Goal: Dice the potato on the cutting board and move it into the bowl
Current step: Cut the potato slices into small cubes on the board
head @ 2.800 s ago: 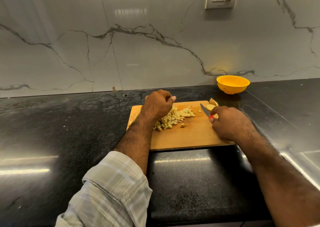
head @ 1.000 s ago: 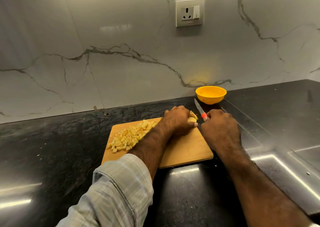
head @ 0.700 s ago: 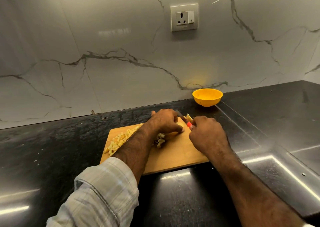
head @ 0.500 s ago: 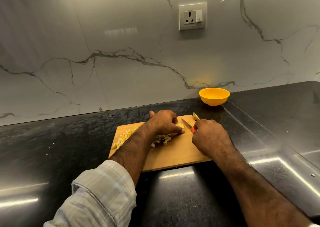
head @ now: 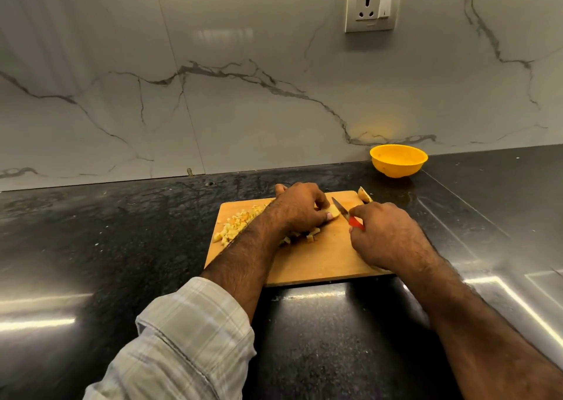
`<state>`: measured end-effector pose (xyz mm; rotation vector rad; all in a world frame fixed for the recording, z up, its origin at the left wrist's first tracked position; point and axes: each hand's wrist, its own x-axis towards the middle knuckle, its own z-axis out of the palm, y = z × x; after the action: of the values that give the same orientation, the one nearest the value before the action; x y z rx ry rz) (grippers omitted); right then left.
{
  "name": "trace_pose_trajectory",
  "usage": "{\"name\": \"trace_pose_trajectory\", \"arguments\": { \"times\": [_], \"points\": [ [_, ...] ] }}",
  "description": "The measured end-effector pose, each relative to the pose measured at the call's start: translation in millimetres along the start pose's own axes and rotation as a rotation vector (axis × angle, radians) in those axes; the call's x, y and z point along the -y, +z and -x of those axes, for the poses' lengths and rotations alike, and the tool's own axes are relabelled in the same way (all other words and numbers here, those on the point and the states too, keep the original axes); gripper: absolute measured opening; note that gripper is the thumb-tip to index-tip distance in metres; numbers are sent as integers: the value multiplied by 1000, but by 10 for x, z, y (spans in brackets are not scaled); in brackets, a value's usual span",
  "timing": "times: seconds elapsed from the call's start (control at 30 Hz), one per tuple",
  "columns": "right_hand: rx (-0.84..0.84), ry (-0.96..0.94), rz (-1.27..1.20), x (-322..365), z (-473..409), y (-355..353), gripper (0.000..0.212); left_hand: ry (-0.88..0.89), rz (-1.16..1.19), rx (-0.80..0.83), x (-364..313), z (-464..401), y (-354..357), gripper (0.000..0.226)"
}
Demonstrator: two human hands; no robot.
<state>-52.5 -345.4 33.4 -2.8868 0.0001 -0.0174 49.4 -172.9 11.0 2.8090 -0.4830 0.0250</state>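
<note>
On the black counter below a marble wall, left hand is gripping potato; right hand is clasping knife.

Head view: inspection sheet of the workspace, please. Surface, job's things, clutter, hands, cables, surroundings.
Surface: black stone counter, glossy, with pale specks.
Job's things: wooden cutting board; diced potato heaped at its left; a potato piece under the knife; another potato chunk at the far right corner; yellow bowl behind the board, contents not visible.
Clutter: nothing seen.
Hands: left hand holds the piece; right hand has its grip on the red-handled knife.
Cables: nothing seen.
Surroundings: marble backsplash, wall socket.
</note>
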Motion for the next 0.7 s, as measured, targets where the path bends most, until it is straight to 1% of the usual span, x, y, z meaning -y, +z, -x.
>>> {"name": "trace_pose_trajectory", "arguments": {
  "times": [0.17, 0.5, 0.6, 0.7],
  "points": [
    [26, 23, 34, 84, 45, 22, 49, 18, -28, -28, -30, 30, 11, 32],
    [54, 32, 46, 127, 54, 22, 50, -17, -3, -5, -59, 42, -7, 31],
    [39, -2, 83, 140, 56, 33, 46, -16, -18, -3, -57, 41, -14, 30],
    [30, -13, 68, 158, 15, 41, 43, -8, -27, -4, -64, 49, -14, 28]
  ]
}}
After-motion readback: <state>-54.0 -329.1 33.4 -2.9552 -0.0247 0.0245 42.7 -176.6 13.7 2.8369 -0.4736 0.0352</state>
